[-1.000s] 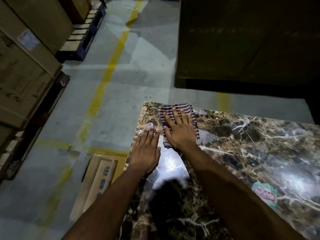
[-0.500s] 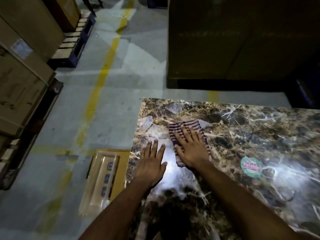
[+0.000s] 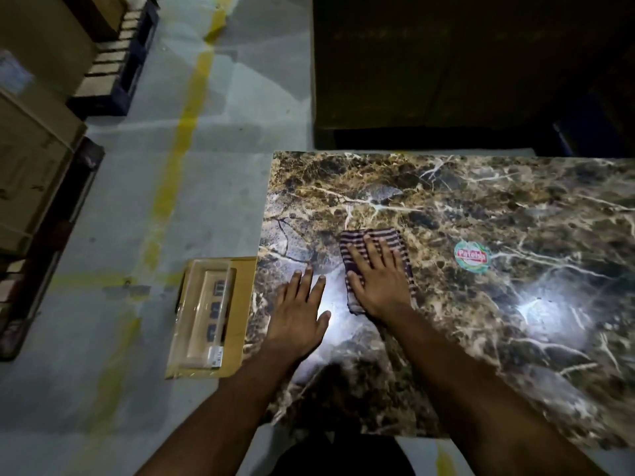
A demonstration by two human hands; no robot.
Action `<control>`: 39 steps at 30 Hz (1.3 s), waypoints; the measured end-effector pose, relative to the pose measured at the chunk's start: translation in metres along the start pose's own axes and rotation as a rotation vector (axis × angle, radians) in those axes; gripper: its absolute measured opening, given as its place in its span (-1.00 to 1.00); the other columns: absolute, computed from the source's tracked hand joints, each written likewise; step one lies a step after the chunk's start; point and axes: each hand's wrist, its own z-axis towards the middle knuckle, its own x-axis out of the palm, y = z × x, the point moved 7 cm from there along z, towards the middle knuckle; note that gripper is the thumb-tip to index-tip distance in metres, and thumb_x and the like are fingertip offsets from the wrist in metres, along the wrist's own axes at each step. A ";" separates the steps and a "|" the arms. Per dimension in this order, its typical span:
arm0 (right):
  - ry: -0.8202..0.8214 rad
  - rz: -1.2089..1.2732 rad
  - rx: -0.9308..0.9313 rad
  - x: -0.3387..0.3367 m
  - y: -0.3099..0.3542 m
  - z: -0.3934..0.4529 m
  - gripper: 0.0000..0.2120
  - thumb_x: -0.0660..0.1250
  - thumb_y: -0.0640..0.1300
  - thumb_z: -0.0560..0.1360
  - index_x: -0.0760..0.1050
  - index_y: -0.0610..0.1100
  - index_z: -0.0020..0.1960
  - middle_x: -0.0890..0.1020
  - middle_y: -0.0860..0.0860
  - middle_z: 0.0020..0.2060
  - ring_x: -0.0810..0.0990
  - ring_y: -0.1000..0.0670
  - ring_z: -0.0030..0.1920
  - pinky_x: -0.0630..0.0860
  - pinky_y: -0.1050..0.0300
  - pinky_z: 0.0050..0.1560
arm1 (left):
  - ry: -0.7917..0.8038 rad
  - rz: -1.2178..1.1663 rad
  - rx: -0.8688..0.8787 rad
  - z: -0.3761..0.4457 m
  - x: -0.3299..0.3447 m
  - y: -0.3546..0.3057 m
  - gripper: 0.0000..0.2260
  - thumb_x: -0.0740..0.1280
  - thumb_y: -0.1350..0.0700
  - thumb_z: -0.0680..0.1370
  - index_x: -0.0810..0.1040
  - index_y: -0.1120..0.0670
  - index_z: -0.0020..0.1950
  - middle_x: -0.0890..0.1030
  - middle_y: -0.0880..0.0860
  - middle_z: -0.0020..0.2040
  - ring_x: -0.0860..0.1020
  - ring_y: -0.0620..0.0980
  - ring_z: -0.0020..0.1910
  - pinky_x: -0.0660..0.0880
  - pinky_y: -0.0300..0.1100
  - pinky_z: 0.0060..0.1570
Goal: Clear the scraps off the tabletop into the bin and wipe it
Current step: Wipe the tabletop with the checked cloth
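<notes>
A dark marble-patterned tabletop (image 3: 481, 207) fills the right half of the head view. On its left part lies a folded striped cloth (image 3: 395, 240). My right hand (image 3: 378, 280) presses flat on the cloth with straight, spread fingers. My left hand (image 3: 299, 314) rests flat on the bare tabletop just left of it, near the table's left edge, fingers straight. A round green and red sticker (image 3: 471, 256) sits on the tabletop to the right of the cloth. No bin shows in this view.
A yellow cardboard box (image 3: 240, 297) holding a clear plastic package (image 3: 202, 314) stands on the floor against the table's left edge. Stacked cartons on pallets (image 3: 31, 159) line the far left. A large dark crate (image 3: 446, 63) stands behind the table. Yellow floor line (image 3: 178, 142).
My right hand has drawn the cloth from the table's far left corner toward me and rightward. My left hand slid back along the left edge with it.
</notes>
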 end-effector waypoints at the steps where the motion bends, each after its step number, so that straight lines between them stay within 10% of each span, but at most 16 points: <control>1: -0.004 0.014 0.013 0.001 0.009 -0.003 -0.39 -0.14 0.29 0.63 -0.01 0.15 0.65 -0.01 -0.02 0.65 -0.10 -0.16 0.64 -0.10 -0.22 0.60 | -0.005 0.005 0.007 -0.006 0.002 -0.001 -0.38 0.04 -0.19 0.66 -0.04 -0.02 0.66 -0.08 0.08 0.67 -0.08 0.14 0.63 -0.04 0.13 0.55; 28: 0.005 0.009 -0.016 0.048 0.012 -0.219 -0.41 -0.14 0.29 0.65 -0.01 0.18 0.64 -0.01 0.01 0.65 -0.07 -0.14 0.64 -0.06 -0.21 0.58 | -0.020 0.028 0.125 -0.118 0.056 -0.042 -0.42 0.01 -0.19 0.67 0.07 -0.01 0.66 -0.02 0.04 0.67 0.02 0.11 0.63 0.04 0.17 0.55; 39: -0.058 0.031 0.042 0.033 -0.020 -0.170 -0.42 -0.06 0.26 0.66 0.01 0.17 0.64 0.02 0.00 0.65 -0.03 -0.13 0.64 -0.04 -0.20 0.58 | -0.020 0.003 0.094 -0.055 0.034 -0.054 -0.44 -0.03 -0.19 0.69 -0.03 -0.07 0.66 -0.04 -0.01 0.67 -0.08 0.07 0.64 -0.05 0.13 0.57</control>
